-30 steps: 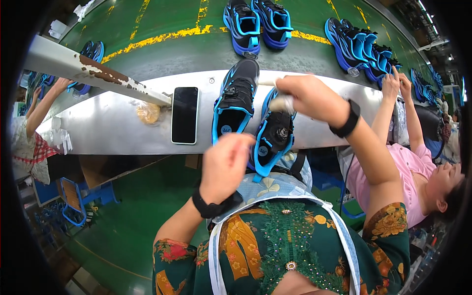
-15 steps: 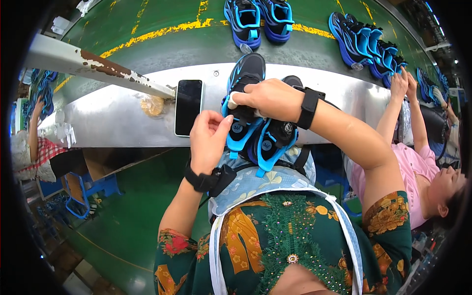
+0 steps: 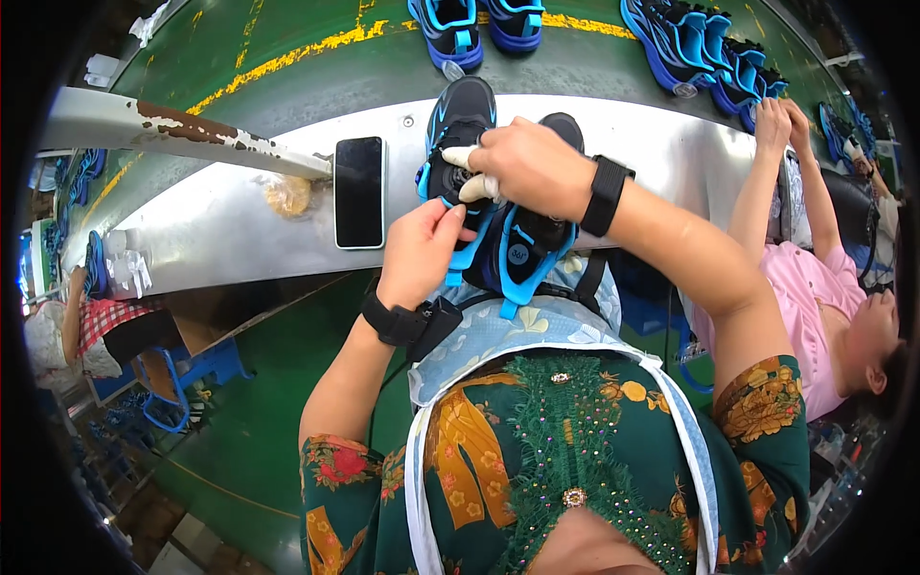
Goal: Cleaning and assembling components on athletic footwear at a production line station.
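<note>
A pair of black and bright-blue sneakers lies on the metal bench edge in front of me, toes pointing away. Over the left sneaker (image 3: 463,103), my right hand (image 3: 537,171) reaches across, its thumb and index finger in white finger cots, closed about a dark round part on the tongue. My left hand (image 3: 420,251) pinches the same sneaker's side edge by the collar, thumb and finger together. Beside it, the right sneaker (image 3: 518,273) is partly covered by my right hand; its collar and blue heel loop face me.
A phone (image 3: 359,194) lies on the metal bench (image 3: 216,225), near a peeling white post (image 3: 192,134). More sneakers (image 3: 450,34) stand on the green surface beyond. A co-worker in pink (image 3: 795,297) handles shoes at the right; another person (image 3: 72,326) sits at the left.
My left hand has moved up and right onto the sneaker's edge. My right hand's covered fingers have shifted up the tongue and spread around the round part. The view has shifted slightly.
</note>
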Demonstrator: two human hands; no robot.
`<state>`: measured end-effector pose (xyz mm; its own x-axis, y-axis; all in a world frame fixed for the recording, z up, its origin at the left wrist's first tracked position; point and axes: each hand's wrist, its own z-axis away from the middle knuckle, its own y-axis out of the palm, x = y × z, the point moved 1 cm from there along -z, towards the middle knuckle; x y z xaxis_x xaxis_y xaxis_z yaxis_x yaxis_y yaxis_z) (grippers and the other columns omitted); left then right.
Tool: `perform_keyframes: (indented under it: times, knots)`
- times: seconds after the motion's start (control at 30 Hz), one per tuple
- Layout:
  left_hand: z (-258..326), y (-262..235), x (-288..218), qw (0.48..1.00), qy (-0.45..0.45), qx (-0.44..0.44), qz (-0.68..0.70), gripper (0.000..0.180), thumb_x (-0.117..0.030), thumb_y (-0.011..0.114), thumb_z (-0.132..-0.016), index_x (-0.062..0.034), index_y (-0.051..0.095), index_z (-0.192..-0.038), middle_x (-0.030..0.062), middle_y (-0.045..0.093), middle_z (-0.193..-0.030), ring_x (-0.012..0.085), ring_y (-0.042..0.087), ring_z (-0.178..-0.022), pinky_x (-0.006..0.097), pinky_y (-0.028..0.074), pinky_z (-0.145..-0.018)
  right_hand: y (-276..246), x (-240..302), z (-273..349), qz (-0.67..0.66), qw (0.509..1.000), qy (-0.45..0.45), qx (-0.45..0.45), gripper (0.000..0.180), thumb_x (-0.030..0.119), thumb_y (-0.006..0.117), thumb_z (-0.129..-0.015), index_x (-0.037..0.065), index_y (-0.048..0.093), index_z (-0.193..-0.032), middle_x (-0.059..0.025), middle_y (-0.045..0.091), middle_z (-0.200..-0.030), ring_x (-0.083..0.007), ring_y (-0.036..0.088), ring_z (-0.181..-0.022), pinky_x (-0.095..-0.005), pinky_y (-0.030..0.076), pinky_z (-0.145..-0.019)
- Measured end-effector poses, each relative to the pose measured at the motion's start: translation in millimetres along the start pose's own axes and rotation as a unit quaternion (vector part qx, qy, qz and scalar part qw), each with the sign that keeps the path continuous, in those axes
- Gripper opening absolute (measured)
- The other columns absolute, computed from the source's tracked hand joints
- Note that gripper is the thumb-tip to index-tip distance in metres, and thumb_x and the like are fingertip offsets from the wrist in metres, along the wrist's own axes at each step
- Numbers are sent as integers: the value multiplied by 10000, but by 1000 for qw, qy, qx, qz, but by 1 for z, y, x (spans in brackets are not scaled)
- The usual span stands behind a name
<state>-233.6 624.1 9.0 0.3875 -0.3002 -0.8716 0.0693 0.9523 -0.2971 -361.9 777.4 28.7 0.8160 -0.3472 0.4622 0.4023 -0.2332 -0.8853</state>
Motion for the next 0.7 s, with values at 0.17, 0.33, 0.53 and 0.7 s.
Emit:
perform_keyframes:
  times: [0.17, 0.33, 0.53, 0.7]
  knots:
    - [40, 23, 0, 946, 102, 31, -308, 322, -203, 620, -879, -10, 570, -1132, 198, 620, -1008, 397, 603, -938, 471, 483, -791, -41, -9, 48, -122, 987, 95, 48, 404, 272, 677, -876, 162, 633, -1262, -166, 628, -911, -322, 626, -901, -382, 489, -783]
    - [51, 25, -23, 943, 166, 100, -270, 395, -290, 626, -905, 13, 585, -1154, 201, 622, -1038, 365, 598, -967, 423, 478, -837, -32, 15, 104, -137, 983, 117, 18, 471, 96, 712, -817, 197, 628, -1270, -141, 551, -947, -337, 578, -807, -382, 477, -774]
    - [5, -17, -47, 926, 301, -108, -199, 253, -89, 656, -828, -39, 652, -1076, 125, 632, -1019, 304, 554, -987, 376, 447, -867, 8, 27, 112, 16, 969, 172, -179, 301, 213, 760, -780, 92, 657, -1036, -108, 534, -758, -321, 562, -731, -402, 468, -654]
    - [1, 5, -29, 939, 282, -54, -189, 273, -89, 690, -800, -57, 667, -1070, 92, 617, -1029, 273, 572, -991, 348, 460, -852, -11, 23, 112, -123, 963, 190, -149, 354, 253, 765, -773, 103, 671, -1079, -111, 539, -753, -285, 547, -684, -377, 455, -632]
